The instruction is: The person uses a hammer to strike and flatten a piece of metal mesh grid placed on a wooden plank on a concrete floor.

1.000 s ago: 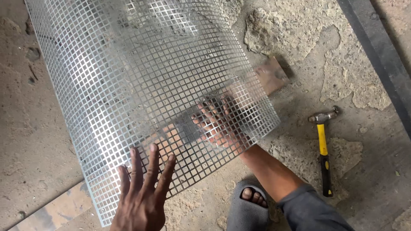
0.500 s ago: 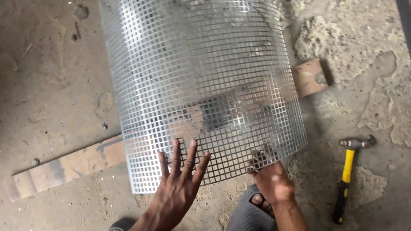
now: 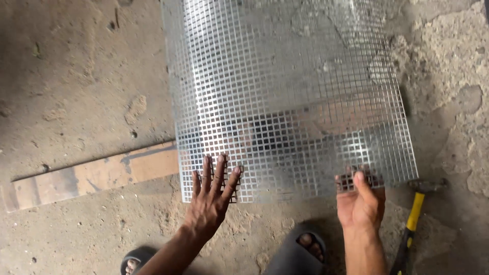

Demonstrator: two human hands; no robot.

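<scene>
2 hands are seen at the near edge of a curved silvery square-hole metal mesh sheet (image 3: 285, 97), laid across a long wooden plank (image 3: 91, 175) on the concrete floor (image 3: 71, 76). The left hand (image 3: 211, 196) is pressed flat, fingers spread; that edge is pinched by the right hand (image 3: 360, 203). A yellow-handled hammer (image 3: 415, 214) is noted just beside the right hand.

The mesh sheet (image 3: 290, 97) is bright metal, galvanised-looking, shiny where light strikes its curved part. The floor (image 3: 76, 76) is rough, pitted concrete, dusty and matt, crumbling at the right. The plank (image 3: 97, 175) is bare, worn wood with dull stains. The hammer (image 3: 412, 219) has a glossy yellow handle and a dull metal head.
</scene>
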